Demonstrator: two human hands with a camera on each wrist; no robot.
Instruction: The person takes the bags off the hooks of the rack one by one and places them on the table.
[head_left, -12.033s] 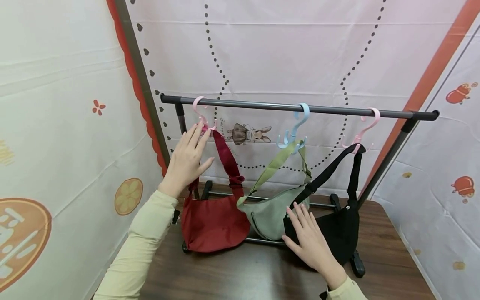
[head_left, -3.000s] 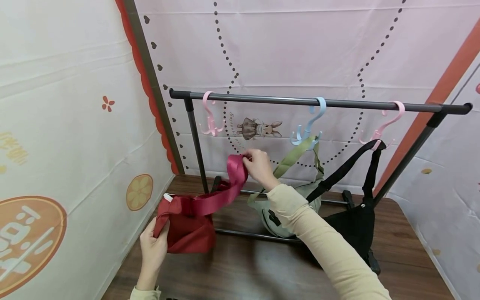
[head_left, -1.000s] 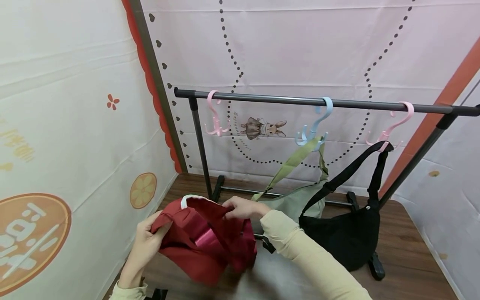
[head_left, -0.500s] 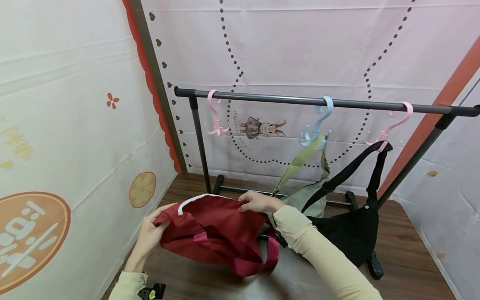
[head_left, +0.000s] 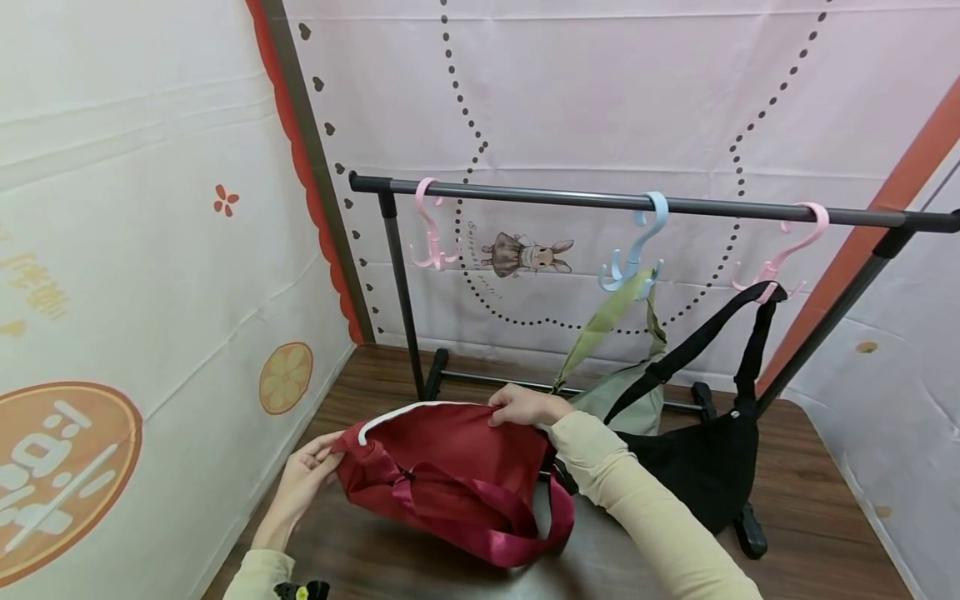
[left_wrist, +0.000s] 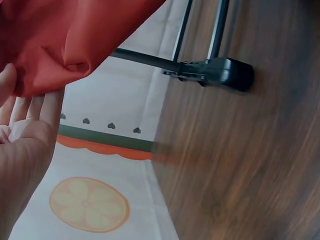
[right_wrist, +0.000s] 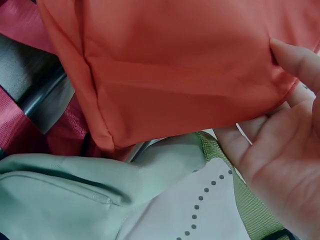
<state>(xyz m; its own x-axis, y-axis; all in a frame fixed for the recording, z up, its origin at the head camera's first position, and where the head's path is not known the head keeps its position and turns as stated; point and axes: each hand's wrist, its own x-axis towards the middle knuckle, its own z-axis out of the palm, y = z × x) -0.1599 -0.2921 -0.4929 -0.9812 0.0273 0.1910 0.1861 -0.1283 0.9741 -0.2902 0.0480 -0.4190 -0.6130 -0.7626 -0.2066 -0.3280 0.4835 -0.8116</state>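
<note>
A red shoulder bag (head_left: 465, 450) is held up between both hands above the table, its white-edged top spread wide and its crimson strap (head_left: 517, 546) drooping at the front right. My left hand (head_left: 303, 475) pinches the bag's left corner between thumb and fingers; the left wrist view shows the red cloth (left_wrist: 65, 40) over the fingers. At the upper right edge, my right hand (head_left: 528, 407) pinches the fabric, thumb on one face and fingers behind, as the right wrist view shows (right_wrist: 280, 135). Part of the sage green bag (head_left: 626, 396) is hidden behind the right arm.
A dark metal rack (head_left: 555, 197) spans the table (head_left: 352, 550). From its bar hang a bare pink hook (head_left: 431, 233), a blue hook (head_left: 637, 246) with the green bag, and another pink hook (head_left: 787, 250) with a black bag (head_left: 697, 467). Printed cloth walls surround it.
The red bag came off the left pink hook, and my right hand moved from its strap to its top edge. Most recently the bag has been spread wider, its strap swinging to the lower right.
</note>
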